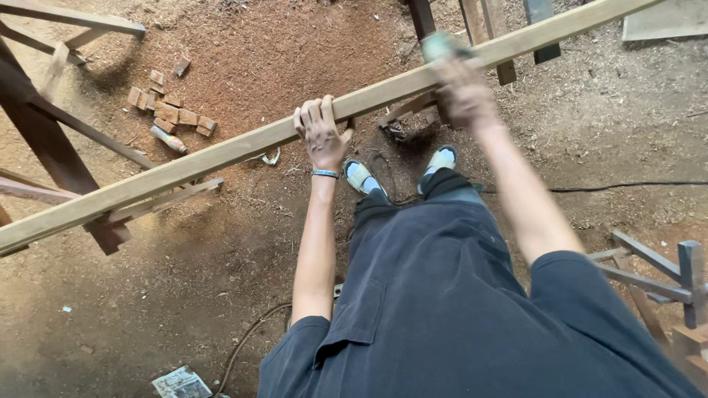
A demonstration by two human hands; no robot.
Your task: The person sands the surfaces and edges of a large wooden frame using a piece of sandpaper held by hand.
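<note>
Nearest the camera: the person's dark shirt and trousers, with a folded printed paper and a dark cable on the sawdust-covered floor. A metal frame stands at the right edge.

Both arms extend forward to a long wooden beam that runs diagonally from lower left to upper right, above the floor.

Left hand: fingers curled over the top of the beam, grasping it; a bracelet sits at the wrist.

Right hand: motion-blurred, resting at the beam with a greenish object at its far side. Whether these fingers are clenched cannot be determined.

Farther away: a cluster of small wooden blocks on the floor at left, and dark timber supports under the beam's left end.
</note>
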